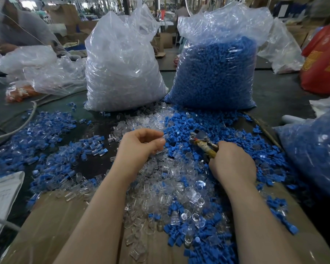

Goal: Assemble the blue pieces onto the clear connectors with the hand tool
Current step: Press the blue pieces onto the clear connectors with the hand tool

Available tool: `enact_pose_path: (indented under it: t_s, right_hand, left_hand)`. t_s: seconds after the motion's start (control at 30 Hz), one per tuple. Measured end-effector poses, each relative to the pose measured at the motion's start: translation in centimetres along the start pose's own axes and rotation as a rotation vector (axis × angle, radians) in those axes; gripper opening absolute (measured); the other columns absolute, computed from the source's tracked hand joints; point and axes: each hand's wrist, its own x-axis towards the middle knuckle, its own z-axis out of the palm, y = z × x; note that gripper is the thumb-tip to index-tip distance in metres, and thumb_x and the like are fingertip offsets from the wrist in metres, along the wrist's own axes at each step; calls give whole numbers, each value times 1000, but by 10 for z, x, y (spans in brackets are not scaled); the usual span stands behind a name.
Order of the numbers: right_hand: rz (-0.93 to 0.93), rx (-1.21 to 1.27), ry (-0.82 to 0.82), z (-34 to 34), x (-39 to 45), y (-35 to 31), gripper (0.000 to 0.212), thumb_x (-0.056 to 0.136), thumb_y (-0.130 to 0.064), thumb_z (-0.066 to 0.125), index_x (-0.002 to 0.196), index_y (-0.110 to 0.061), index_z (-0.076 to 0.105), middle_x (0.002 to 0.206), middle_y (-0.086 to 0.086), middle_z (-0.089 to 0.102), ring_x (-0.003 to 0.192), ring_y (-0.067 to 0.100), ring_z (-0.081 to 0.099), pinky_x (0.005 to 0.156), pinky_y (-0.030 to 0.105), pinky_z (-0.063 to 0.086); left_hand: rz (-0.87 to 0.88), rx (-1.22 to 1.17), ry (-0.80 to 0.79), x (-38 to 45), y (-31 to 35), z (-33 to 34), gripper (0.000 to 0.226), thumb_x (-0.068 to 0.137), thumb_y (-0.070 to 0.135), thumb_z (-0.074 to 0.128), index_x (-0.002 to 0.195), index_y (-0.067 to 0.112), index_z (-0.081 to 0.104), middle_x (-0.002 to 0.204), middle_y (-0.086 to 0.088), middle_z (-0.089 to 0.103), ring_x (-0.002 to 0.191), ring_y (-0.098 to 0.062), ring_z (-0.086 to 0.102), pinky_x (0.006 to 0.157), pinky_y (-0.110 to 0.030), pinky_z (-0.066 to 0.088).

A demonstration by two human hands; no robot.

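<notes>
The person's left hand [139, 144] hovers over the middle of the desk [274, 88], thumb and fingertips drawn together in a pinching grip on one clear connector [163, 139] — small, see-through, hard to make out against the heap behind it. The right hand [231, 161] is curled round the handles of the hand tool [203, 142], a plier-like thing with tape wound about its handle; its metal head points up and to the left, over the loose blue pieces [189, 126], near the left fingertips but not touching them. Whether the tool's head holds anything, I cannot tell.

Under both forearms lies a spread of clear connectors [166, 183] mixed with blue ones, spilling onto a sheet of brown cardboard [51, 221] at the near edge. To the left sits a scatter of pieces that look blue and clear together [51, 134].

At the back stand two big plastic sacks side by side — the left sack [122, 69] full of clear parts, the right sack [217, 73] full of blue. Another bag of blue parts [312, 149] lies at the right edge, a red bag [324, 60] beyond it. A pale cable [17, 128] curves across the left side.
</notes>
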Motion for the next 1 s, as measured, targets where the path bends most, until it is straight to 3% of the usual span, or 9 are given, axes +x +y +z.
enact_pose_path:
  t_s: [0.33,0.43,0.53,0.7,0.9,1.0]
  right_hand:
    - [-34,77,47,2,2,0,16,86,-25,63,83,-22,48,70,-2,47,57,16,41,54,31,36]
    - [-81,230,122,2,4,2,13,84,-28,63,81,-25,50,68,-5,50,60,18,44,50,28,31]
    - [-157,517,126,0,3,-1,11,87,-34,65,85,-29,55,73,-11,57,68,16,53,57,29,37]
    - [-261,820,45,-1,-2,-14,13,83,-30,74,76,-28,64,66,-11,63,64,11,59,60,32,49]
    - [-322,851,-39,5,-6,-21,15,80,-31,77,72,-25,65,63,-17,63,57,7,54,63,37,51]
    - [-337,855,-29,4,-6,-22,15,80,-31,76,72,-24,65,67,-15,64,56,9,52,61,39,51]
  left_hand:
    - [-21,-103,-64,-2,3,1,20,77,4,79,93,13,71,87,-1,77,78,-11,73,63,-17,55]
    - [-15,-138,-71,-3,5,2,24,76,-1,78,96,7,67,85,-2,77,75,-12,73,62,-19,55]
    - [9,-158,-57,-5,6,3,27,74,-5,79,92,7,63,84,-3,76,75,-13,73,61,-21,56]
    - [128,-58,-34,-8,8,8,31,68,-5,83,86,11,63,81,-1,76,77,-15,73,68,-26,59]
    - [215,58,-7,-8,7,13,28,68,-5,83,85,10,66,78,-2,74,72,-19,72,67,-34,60]
    - [242,130,2,-8,8,13,30,68,-4,83,82,17,67,77,2,74,69,-14,72,65,-29,59]
